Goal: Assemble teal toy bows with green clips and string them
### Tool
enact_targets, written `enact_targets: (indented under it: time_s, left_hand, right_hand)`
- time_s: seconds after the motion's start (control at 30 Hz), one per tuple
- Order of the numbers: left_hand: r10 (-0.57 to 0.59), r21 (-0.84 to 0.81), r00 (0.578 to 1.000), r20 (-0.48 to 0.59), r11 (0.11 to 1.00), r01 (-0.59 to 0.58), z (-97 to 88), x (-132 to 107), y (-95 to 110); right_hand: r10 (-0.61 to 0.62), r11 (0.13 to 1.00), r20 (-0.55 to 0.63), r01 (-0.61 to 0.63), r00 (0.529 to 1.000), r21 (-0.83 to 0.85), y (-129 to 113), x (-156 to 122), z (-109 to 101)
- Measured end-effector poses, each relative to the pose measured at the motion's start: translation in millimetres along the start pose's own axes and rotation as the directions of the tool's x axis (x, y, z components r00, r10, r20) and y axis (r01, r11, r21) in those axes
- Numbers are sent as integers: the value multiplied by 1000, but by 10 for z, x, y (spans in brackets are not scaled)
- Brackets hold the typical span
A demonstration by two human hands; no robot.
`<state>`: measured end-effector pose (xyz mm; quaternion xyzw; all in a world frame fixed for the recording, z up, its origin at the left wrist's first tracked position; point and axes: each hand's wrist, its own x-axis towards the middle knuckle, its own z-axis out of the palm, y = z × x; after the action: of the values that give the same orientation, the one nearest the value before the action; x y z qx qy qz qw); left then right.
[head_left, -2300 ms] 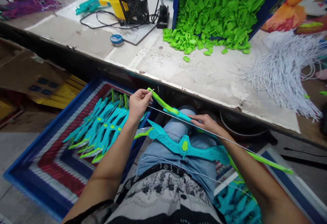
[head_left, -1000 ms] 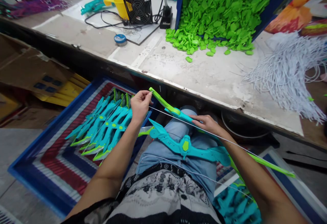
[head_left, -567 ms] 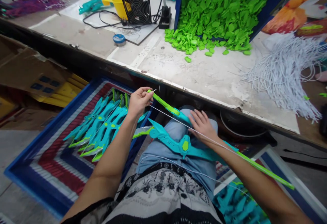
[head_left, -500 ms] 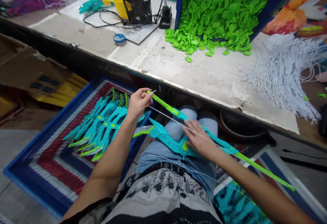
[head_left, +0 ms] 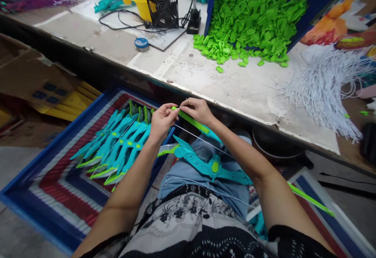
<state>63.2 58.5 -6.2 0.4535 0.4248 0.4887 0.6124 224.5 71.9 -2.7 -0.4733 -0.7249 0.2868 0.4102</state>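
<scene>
In the head view, my left hand (head_left: 162, 121) is closed around the upper tip of a teal and green toy bow (head_left: 194, 122). Fingers of my right hand (head_left: 199, 111) pinch the end of a white string (head_left: 179, 108) at that tip, right beside my left fingertips. A length of the string runs slanting down to the right below the bow's arm. My right forearm covers the bow's middle; its lower green arm (head_left: 311, 200) shows beyond my elbow. Another teal toy bow piece (head_left: 202, 164) with a green centre lies across my lap.
Finished-looking bows (head_left: 129, 144) lie in a blue-rimmed crate (head_left: 38, 164) at left. On the worktable (head_left: 117, 52) are a black fan (head_left: 162, 5), a blue tin (head_left: 141, 43), a heap of green parts (head_left: 252, 20) and a bundle of white strings (head_left: 326, 85).
My right hand has moved from the bow's middle up to its tip and now pinches the string end beside my left hand. The left hand stays at the tip.
</scene>
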Motion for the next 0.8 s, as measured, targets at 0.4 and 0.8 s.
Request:
enact_targets:
  time_s: [0.4,0.8]
  left_hand:
    - [376,516,925,56,782,-349,10,-92,-32]
    - [171,218,985,-24,963,-162,60,265,447]
  right_hand:
    - [159,949,-506,-273,848,-159,335,597,-581]
    - [-101,994,-403,107,910,-8,-327,-212,342]
